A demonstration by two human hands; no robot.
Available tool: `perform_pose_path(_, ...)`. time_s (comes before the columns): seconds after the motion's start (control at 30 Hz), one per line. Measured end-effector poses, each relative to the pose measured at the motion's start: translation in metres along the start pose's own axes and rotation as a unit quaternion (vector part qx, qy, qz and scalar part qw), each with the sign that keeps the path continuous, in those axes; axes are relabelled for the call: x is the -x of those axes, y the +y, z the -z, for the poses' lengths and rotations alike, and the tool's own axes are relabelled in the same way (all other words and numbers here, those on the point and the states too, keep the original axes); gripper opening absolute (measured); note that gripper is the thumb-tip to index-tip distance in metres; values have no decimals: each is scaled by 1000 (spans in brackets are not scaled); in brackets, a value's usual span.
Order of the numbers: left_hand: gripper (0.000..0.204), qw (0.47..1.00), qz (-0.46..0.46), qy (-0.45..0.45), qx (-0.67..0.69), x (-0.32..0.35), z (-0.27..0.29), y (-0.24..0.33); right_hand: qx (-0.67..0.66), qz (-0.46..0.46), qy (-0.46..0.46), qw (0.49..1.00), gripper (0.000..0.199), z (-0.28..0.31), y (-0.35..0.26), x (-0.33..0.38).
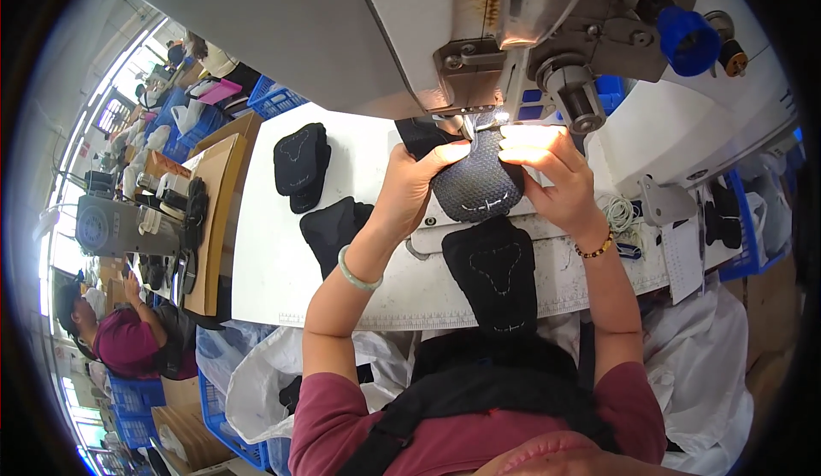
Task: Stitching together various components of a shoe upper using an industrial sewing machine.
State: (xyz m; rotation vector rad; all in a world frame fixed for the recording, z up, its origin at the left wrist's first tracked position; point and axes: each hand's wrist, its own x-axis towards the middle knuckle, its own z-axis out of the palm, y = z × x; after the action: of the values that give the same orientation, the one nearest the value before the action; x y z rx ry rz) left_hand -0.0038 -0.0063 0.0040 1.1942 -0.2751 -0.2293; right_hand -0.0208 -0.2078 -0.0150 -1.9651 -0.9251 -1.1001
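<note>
My left hand (402, 187) and my right hand (560, 178) grip a black mesh fabric piece (479, 183) from either side. Its far edge lies under the lit needle area of a white sewing machine (333, 27). White marks run across its near end. My left thumb presses near the presser foot, and my right fingers pinch the far right edge. Another black piece (423, 136) shows partly behind my left hand. Nearer me, a black padded piece (490, 271) with a white dashed outline hangs over the table edge.
More black pieces (299, 164) lie on the white table (256, 262), some beside my left forearm. A coil of pale cord (619, 212) sits right of my right wrist. White plastic bags (697, 365) hang below. A person in maroon (128, 339) sits at far left, beyond a cardboard-edged bench (214, 219).
</note>
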Motion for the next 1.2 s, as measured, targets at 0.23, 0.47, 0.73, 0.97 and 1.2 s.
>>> perform_pose_path(0.23, 17, 996, -11, 62, 62, 6, -4, 6, 0, 9, -4, 1000, 29, 3, -1, -2)
perform_pose_path(0.47, 15, 976, -123, 177, -32, 7, 17, 6, 16, -31, -34, 999, 25, 23, 8, -3)
perform_pose_path(0.73, 24, 883, 0, 373, -286, 102, 177, -6, 60, -322, -154, 932, 15, 59, 15, 68)
perform_pose_path(0.97, 48, 569, -28, 425, -703, 115, 155, -21, 36, -381, -159, 910, 18, 47, 12, 100)
perform_pose_path(1.2, 53, 819, -161, -35, -550, 102, 9, -50, 167, -284, -83, 940, 11, 35, -2, 99)
